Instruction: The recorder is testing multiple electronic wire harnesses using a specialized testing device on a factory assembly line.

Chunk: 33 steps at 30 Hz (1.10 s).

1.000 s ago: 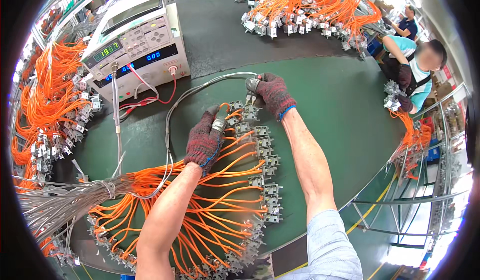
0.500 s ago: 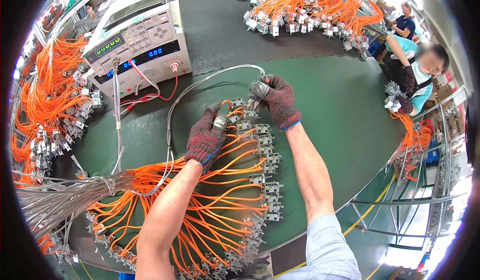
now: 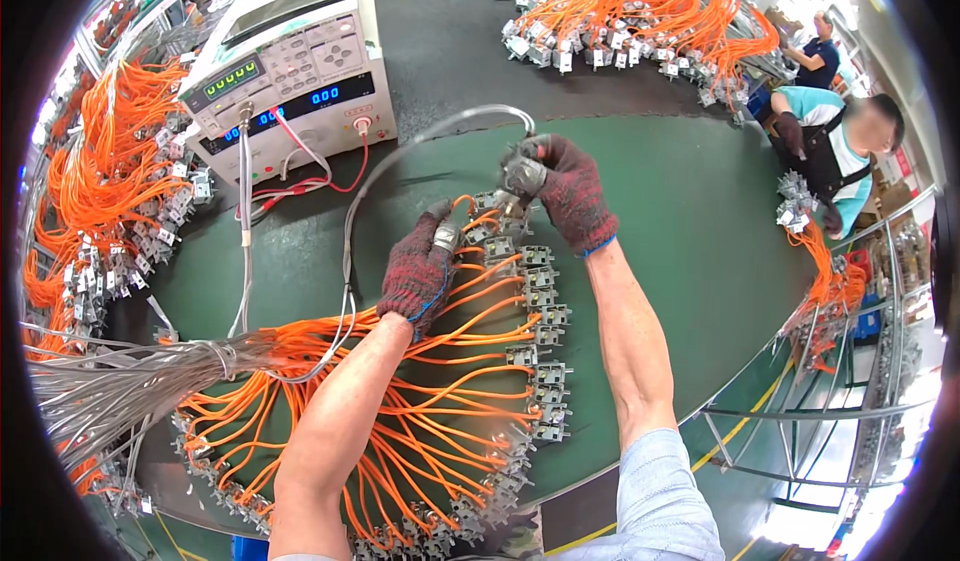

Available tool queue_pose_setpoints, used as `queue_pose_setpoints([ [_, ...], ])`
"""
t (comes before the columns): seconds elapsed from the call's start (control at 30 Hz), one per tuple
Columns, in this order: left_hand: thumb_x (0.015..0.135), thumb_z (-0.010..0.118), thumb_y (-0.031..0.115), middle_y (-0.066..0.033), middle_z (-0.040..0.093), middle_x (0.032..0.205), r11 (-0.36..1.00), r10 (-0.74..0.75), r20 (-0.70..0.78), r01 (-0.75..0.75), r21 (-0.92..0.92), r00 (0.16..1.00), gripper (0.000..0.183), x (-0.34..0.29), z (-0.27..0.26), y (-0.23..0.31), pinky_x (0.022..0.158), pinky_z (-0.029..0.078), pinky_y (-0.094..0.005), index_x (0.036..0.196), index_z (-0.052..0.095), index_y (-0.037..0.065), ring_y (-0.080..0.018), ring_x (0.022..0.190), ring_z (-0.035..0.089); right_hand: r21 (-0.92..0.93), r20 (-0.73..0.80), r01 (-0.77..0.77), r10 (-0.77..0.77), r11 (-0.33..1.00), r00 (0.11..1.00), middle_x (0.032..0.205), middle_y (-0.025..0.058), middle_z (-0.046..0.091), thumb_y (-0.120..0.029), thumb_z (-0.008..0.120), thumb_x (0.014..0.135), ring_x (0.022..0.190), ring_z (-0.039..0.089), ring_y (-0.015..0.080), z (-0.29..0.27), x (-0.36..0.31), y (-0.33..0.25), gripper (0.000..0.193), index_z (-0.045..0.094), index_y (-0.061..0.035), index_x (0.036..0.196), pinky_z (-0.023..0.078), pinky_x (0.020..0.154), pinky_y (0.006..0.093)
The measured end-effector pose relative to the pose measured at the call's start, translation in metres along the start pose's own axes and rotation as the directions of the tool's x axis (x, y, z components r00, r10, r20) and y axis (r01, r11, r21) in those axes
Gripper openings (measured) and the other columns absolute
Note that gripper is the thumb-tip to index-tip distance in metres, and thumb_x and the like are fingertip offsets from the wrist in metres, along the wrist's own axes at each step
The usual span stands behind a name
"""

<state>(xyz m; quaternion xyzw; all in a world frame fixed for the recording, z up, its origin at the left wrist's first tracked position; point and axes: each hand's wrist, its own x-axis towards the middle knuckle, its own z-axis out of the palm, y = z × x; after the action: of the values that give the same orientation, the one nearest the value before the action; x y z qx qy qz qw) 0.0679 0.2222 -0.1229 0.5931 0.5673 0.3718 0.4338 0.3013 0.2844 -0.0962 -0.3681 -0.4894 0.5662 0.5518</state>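
My left hand (image 3: pixel 418 269), in a dark red and grey knitted glove with taped fingertips, is closed at an orange wire (image 3: pixel 463 200) beside the upper end of a row of small metal connectors (image 3: pixel 541 279). My right hand (image 3: pixel 565 189), gloved alike, grips the end of a grey test lead (image 3: pixel 400 153) just above the topmost connectors. The lead's tip is hidden by the fingers, so I cannot tell whether it touches a metal part. Orange wires (image 3: pixel 430 401) fan out from a tied bundle of grey cables (image 3: pixel 150 376) to the connectors.
A bench tester (image 3: pixel 290 81) with lit displays stands at the back left on the green tabletop (image 3: pixel 680 201). Heaps of orange-wired connectors lie at the far side (image 3: pixel 630 21) and left (image 3: pixel 115 181). A co-worker (image 3: pixel 835 151) handles similar parts at the right, beyond metal rails (image 3: pixel 810 416).
The whole view has shifted slightly. My right hand has turned a little with the test lead in it, over the top connectors. The co-worker's arm has come down.
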Motion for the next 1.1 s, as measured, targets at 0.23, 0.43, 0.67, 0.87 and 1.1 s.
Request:
queue_pose_setpoints([
  [0.23, 0.111, 0.054, 0.027, -0.0238, 0.074, 0.117, 0.997, 0.025, 0.004, -0.025, 0.07, 1.0, 0.043, 0.001, -0.003, -0.005, 0.087, 0.059, -0.0452, 0.151, 0.057, 0.012, -0.036, 0.097, 0.075, -0.144, 0.186, -0.14, 0.166, 0.98, 0.969, 0.099, 0.004, 0.075, -0.008, 0.088, 0.084, 0.089, 0.074, 0.0147, 0.02, 0.021, 0.0, 0.032, 0.076, -0.0009, 0.112, 0.064, 0.082, 0.033],
  [0.43, 0.109, 0.055, 0.028, -0.0271, 0.073, 0.119, 0.993, 0.027, -0.024, -0.024, 0.118, 0.999, 0.047, 0.002, -0.001, -0.008, 0.091, 0.055, -0.0482, 0.153, 0.054, 0.01, -0.0427, 0.104, 0.073, -0.163, 0.221, -0.173, 0.207, 0.971, 0.953, 0.099, 0.0038, 0.075, -0.009, 0.088, 0.085, 0.089, 0.074, 0.0135, 0.015, 0.024, 0.0, 0.031, 0.075, -0.0016, 0.112, 0.064, 0.081, 0.0322],
  [0.67, 0.109, 0.057, 0.031, -0.026, 0.071, 0.134, 0.99, -0.031, -0.023, 0.034, 0.14, 0.999, 0.052, 0.005, -0.001, -0.007, 0.103, 0.053, -0.0445, 0.156, 0.054, 0.008, -0.0381, 0.12, 0.071, -0.236, 0.264, -0.11, 0.173, 0.966, 0.949, 0.099, 0.0038, 0.077, -0.009, 0.087, 0.087, 0.089, 0.073, 0.0121, 0.009, 0.027, 0.003, 0.029, 0.075, -0.0032, 0.113, 0.063, 0.082, 0.0316],
  [0.87, 0.106, 0.061, 0.023, -0.0305, 0.072, 0.119, 0.982, 0.065, -0.061, -0.054, 0.181, 0.996, 0.05, 0.004, 0.0, -0.011, 0.095, 0.053, -0.0528, 0.154, 0.052, 0.013, -0.0493, 0.11, 0.069, -0.115, 0.325, -0.166, 0.195, 0.979, 0.925, 0.1, 0.0045, 0.077, -0.009, 0.086, 0.087, 0.091, 0.073, 0.0134, 0.003, 0.031, 0.009, 0.028, 0.075, -0.0034, 0.113, 0.063, 0.086, 0.0332],
  [1.1, 0.107, 0.059, 0.025, -0.0291, 0.074, 0.116, 0.968, 0.127, -0.075, -0.107, 0.227, 0.989, 0.05, 0.004, 0.002, -0.012, 0.09, 0.056, -0.0494, 0.155, 0.051, 0.012, -0.0431, 0.101, 0.074, -0.164, 0.359, -0.224, 0.269, 0.961, 0.894, 0.116, 0.0128, 0.078, -0.007, 0.087, 0.086, 0.104, 0.076, 0.0228, 0.001, 0.036, 0.008, 0.029, 0.072, -0.0025, 0.11, 0.064, 0.095, 0.0418],
])
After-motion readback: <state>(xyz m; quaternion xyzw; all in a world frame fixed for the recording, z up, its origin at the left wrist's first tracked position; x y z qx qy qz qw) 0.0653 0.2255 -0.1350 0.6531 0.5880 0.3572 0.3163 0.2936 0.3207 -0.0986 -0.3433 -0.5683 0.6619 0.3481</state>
